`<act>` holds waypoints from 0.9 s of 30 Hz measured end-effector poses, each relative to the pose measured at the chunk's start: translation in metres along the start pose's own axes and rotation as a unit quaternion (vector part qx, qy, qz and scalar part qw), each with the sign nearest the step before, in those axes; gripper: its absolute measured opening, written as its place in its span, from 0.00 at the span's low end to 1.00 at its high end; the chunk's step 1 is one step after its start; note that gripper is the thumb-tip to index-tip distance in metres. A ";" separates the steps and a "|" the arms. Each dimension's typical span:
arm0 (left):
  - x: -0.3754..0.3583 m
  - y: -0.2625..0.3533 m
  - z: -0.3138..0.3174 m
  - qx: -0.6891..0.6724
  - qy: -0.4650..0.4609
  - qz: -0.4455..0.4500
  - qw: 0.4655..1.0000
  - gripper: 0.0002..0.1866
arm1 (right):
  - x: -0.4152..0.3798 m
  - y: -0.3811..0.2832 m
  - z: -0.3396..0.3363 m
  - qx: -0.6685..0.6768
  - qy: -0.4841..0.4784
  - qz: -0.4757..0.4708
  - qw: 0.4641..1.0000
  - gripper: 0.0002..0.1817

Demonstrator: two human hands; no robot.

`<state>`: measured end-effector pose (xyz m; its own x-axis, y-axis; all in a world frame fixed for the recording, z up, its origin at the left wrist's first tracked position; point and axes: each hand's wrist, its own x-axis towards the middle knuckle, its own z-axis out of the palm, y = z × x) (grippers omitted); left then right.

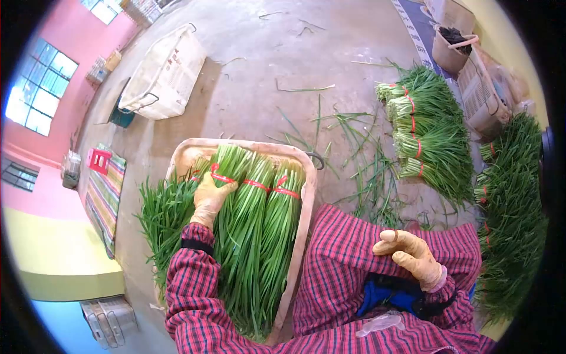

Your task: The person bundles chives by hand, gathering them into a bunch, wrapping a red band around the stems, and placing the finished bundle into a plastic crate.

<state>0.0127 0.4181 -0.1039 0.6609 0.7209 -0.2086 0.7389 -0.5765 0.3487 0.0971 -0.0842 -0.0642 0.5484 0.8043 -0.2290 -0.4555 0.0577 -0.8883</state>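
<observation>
My left hand [211, 197], in its yellowish rubber glove, lies flat with the fingers spread over the tied end of a bundle of garlic chives [227, 203] in the shallow tray [298, 236] in front of my knees; it presses on the bundle rather than closing round it. My right hand [413, 253], gloved the same, holds nothing and rests with loosely curled fingers on my checked sleeve at my lap. As I judge it, the packing is well under way but not finished. Three bundles with red bands [256, 184] lie side by side in the tray, root ends away from me, and a fourth seems to sit at the left edge, its leaves spilling over the rim, though my hand and sleeve hide its tie, so I cannot be sure of the count. The tray looks nearly full across its width. Left to do: four tied bundles wait in a row on the concrete floor [418, 133] to my right, and a further heap of bundles [510, 200] lies at the far right, too crowded to count. Loose leaves [359, 171] lie scattered between the tray and the row. One empty white crate [165, 74] stands farther off.
</observation>
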 end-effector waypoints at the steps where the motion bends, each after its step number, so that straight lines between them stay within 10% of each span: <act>1: -0.001 0.002 0.003 0.005 -0.002 0.001 1.000 0.41 | -0.001 -0.003 0.001 0.005 0.002 0.000 1.000 0.26; 20: 0.025 -0.014 0.048 -0.079 -0.081 0.023 0.993 0.42 | -0.001 -0.023 0.019 -0.146 -0.059 -0.003 0.987 0.25; 27: -0.025 0.017 0.030 0.004 0.149 0.060 0.987 0.40 | -0.001 -0.018 0.020 -0.103 -0.059 0.018 0.993 0.25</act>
<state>0.0128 0.3783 -0.1201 0.6763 0.7281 0.1116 0.6602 -0.6664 0.3464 0.0910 -0.0749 -0.0398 0.4421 0.8682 -0.2253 -0.3140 -0.0855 -0.9456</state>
